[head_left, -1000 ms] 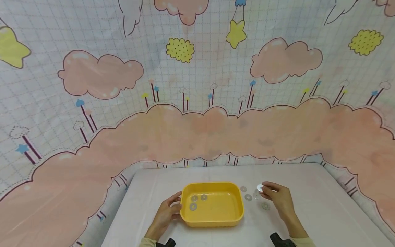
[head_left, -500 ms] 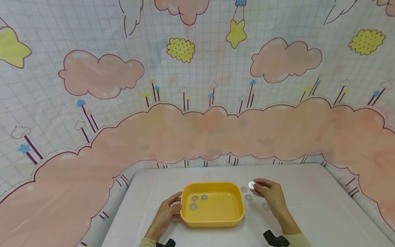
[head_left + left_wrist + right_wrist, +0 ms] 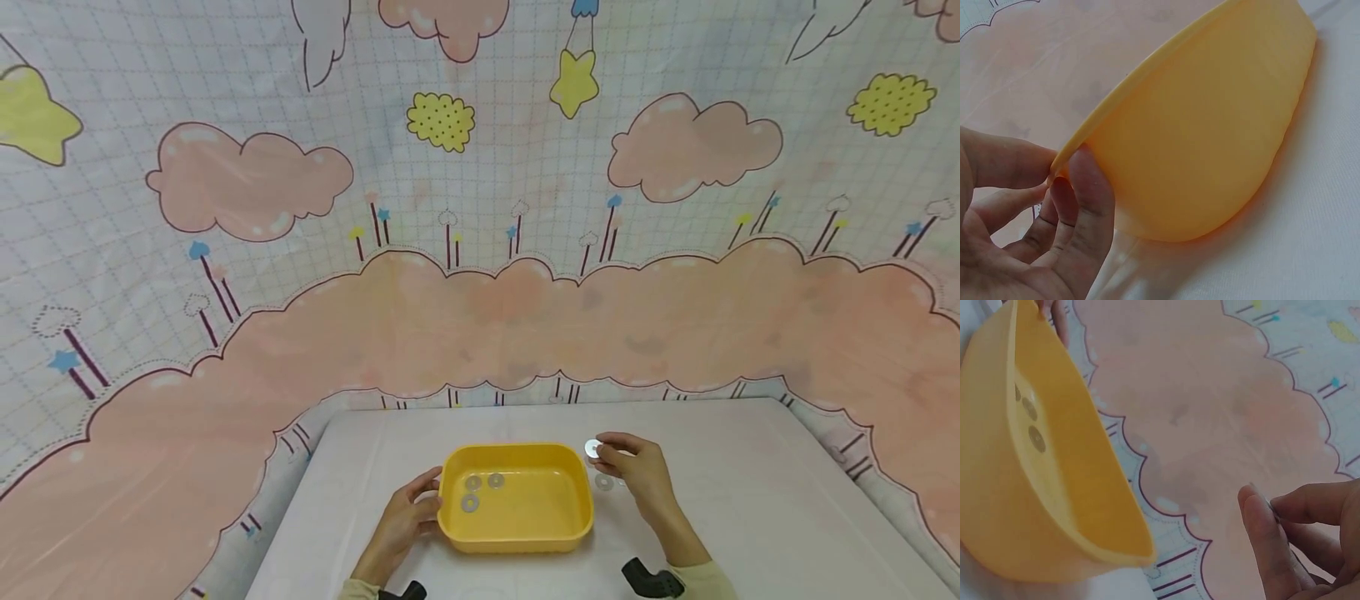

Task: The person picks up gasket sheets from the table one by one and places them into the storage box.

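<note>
A yellow plastic tray (image 3: 517,540) stands on the white table; my left hand (image 3: 400,527) pinches its left rim between thumb and fingers, as the left wrist view shows at the tray wall (image 3: 1191,137). Inside lie three flat grey washers, one of them the front washer (image 3: 469,503), all toward the left. My right hand (image 3: 639,475) holds a shiny silver washer (image 3: 592,448) between thumb and fingertips, just off the tray's back right corner. In the right wrist view that washer appears only as a thin edge between the fingertips.
A loose washer (image 3: 603,482) lies on the table (image 3: 750,500) right of the tray, partly under my right hand, with a bit of another beside it. Black wrist mounts sit on both wrists. A printed cloth (image 3: 480,325) hangs behind the table.
My right hand has moved left with the washer, from over the loose washers to near the tray's right rim. My left hand and the tray have stayed put.
</note>
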Tool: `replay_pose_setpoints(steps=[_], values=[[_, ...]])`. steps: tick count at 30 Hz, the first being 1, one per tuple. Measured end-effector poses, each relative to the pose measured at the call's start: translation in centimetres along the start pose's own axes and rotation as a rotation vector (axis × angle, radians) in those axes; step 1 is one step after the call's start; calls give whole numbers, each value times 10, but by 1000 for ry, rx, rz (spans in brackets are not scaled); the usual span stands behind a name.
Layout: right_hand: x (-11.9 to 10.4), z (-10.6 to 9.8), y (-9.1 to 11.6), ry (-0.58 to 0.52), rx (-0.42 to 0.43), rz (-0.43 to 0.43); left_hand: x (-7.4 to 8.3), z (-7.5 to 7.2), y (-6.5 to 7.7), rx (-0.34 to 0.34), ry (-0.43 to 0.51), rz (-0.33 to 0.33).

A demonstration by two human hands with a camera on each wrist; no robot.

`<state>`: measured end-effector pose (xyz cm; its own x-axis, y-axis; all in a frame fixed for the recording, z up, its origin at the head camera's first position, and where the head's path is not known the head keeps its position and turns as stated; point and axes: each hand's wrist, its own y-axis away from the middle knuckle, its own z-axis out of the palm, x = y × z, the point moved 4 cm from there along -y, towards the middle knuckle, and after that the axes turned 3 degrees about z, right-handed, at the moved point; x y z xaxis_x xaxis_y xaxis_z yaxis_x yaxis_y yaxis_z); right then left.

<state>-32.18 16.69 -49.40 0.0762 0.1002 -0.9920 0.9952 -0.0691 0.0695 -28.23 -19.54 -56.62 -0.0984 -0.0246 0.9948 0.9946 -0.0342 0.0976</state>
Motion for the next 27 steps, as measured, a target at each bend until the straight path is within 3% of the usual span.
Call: replay_pose_setpoints(steps=[27], values=[[3,71,-3,-101,-73,21,-3,-7,-15,-19,4,-4]])
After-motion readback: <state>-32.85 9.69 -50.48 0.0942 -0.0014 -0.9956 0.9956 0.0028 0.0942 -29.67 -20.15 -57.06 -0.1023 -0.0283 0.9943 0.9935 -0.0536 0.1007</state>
